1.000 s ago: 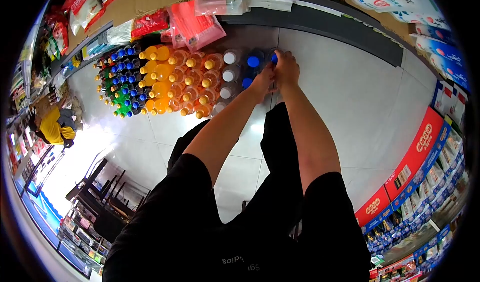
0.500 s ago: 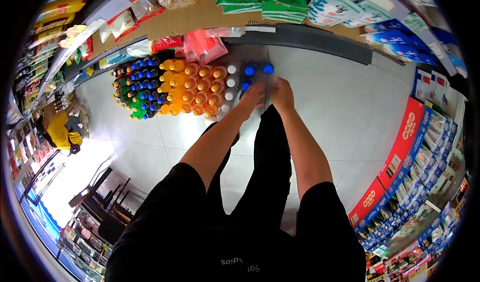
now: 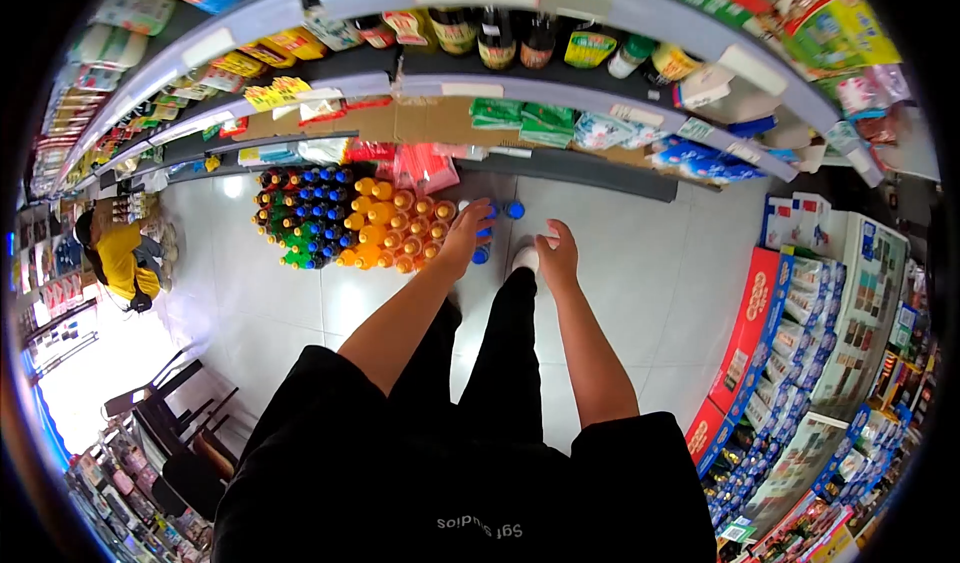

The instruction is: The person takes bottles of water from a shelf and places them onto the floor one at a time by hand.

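Both hands are hovering by the blue-capped plastic bottles (image 3: 515, 210)!
The bottles are standing upright on the grey tiled floor (image 3: 640, 263), caps pointing up, long axes vertical — to the right of the yellow-capped orange-drink bottles (image 3: 405, 223). The left hand (image 3: 463, 239) is reaching over, fingers extended; whether it's touching any, I can't tell. The right hand (image 3: 557, 255) is hanging near the white shoe (image 3: 525, 258) — thumb and fingers spread apart.

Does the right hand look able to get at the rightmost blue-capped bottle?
Probably yes: the right hand is open close to the rightmost blue-capped bottle, and nothing visible lies between them.
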`<state>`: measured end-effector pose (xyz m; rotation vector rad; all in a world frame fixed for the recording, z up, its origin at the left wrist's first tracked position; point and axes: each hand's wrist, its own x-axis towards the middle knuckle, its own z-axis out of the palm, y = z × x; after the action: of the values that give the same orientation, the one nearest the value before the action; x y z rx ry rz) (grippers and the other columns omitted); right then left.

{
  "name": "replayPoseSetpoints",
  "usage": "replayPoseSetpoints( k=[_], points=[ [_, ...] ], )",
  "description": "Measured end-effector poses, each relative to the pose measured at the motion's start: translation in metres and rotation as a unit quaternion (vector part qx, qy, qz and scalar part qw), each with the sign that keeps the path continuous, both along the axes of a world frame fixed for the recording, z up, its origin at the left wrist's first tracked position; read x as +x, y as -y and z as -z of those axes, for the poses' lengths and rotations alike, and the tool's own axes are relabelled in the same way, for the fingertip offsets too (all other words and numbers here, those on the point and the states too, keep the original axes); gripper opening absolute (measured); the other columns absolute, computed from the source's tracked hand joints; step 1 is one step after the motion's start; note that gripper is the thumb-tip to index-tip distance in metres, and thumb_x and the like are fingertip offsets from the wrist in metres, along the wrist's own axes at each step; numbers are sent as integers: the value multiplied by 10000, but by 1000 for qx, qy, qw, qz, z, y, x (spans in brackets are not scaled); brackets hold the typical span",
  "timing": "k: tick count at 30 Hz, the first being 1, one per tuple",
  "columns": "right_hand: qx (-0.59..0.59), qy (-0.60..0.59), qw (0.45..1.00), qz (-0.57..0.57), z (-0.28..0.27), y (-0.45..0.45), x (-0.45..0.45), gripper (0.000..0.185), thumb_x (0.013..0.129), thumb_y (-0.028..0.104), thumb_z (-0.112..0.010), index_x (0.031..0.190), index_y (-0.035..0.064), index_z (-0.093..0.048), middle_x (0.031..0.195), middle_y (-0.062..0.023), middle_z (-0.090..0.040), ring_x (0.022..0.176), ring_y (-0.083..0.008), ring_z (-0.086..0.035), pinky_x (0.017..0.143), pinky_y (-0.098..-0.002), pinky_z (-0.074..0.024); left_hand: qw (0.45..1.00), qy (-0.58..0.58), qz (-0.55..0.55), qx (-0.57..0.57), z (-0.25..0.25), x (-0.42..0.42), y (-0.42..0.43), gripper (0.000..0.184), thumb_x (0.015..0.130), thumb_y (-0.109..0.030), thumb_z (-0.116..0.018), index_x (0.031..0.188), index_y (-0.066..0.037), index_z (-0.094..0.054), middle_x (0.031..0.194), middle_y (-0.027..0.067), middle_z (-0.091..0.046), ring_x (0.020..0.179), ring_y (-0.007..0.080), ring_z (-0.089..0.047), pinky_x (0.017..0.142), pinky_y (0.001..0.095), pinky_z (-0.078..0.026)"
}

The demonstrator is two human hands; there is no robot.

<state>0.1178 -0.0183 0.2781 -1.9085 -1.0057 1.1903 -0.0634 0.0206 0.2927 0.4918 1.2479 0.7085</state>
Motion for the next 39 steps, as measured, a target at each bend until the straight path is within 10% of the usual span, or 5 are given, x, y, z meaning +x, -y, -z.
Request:
replayPoseSetpoints(
  k=[9, 23, 28, 39],
  points=[
    [160, -111, 981, 11, -112, -44, 7, 369, 829, 145, -582, 1172, 40, -494, 1137, -92, -516, 923, -127, -525, 741, -253, -432, 979, 36, 20, 201, -111, -26, -22, 633, 914, -525, -286, 1374, -92, -311, 1361, 118, -392, 1234, 256, -387, 974, 400, -311],
    [390, -214, 889, -109, -357, -114, 12, 427, 826, 7, -544, 1236, 31, -429, 1227, -88, -471, 1089, -184, -487, 854, -289, -425, 827, 69, 14, 557, -332, -7, -87, 428, 918, -262, -388, 1261, -7, -413, 1199, 102, -499, 1127, 204, -452, 982, 333, -310],
    [481, -198, 832, -193, -451, -130, 6, 462, 845, 55, -550, 1276, 39, -384, 1298, -112, -420, 1180, -232, -435, 926, -326, -394, 767, 41, 13, 640, -415, 3, -116, 541, 887, -379, -400, 1271, 1, -399, 1215, 137, -501, 1161, 233, -452, 1002, 371, -306],
    [587, -181, 773, -160, -566, -230, -15, 651, 788, 108, -600, 1348, 51, -273, 1385, -124, -286, 1304, -252, -249, 1046, -374, -234, 660, -1, -39, 750, -549, 34, -203, 461, 834, -79, -460, 1283, -20, -371, 1268, 120, -443, 1169, 228, -423, 980, 340, -332]
  ],
)
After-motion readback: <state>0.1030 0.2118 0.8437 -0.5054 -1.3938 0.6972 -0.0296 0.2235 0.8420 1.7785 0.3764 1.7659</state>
